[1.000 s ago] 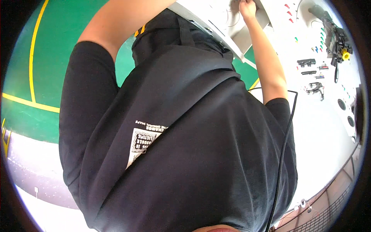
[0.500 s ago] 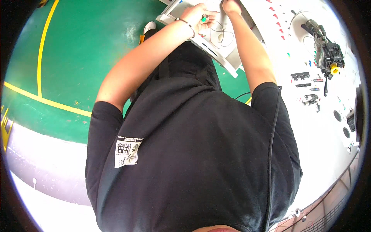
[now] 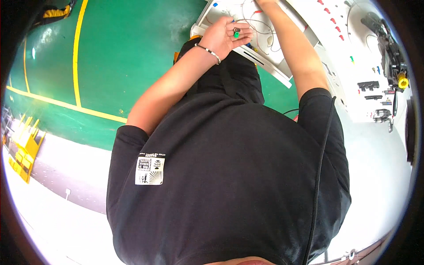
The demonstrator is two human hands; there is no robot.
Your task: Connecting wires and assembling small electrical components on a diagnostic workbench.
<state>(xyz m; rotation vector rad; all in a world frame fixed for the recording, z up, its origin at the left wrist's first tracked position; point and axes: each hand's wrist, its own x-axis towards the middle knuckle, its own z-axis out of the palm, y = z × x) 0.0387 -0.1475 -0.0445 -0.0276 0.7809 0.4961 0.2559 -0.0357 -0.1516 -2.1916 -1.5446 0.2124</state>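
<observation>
1. Left hand (image 3: 222,39): beyond the upper edge one second ago, now in sight at the front of the drawer (image 3: 277,74).
2. Small green-and-dark piece (image 3: 236,33): one, on the left hand's fingers, by the drawer's front. Hand palm up, fingers spread and nearly straight, piece resting loosely.
3. Right hand (image 3: 266,1): over the drawer's far part, mostly cut off; opening and hold cannot be told.
4. Red piece (image 3: 258,12): inside the drawer, near the right hand.
5. Wires (image 3: 265,33): thin, looped, inside the drawer.
6. Red pegs (image 3: 333,21): in a row, right of the drawer.
7. Floor (image 3: 132,44): green, yellow-lined, left of the drawer.
</observation>
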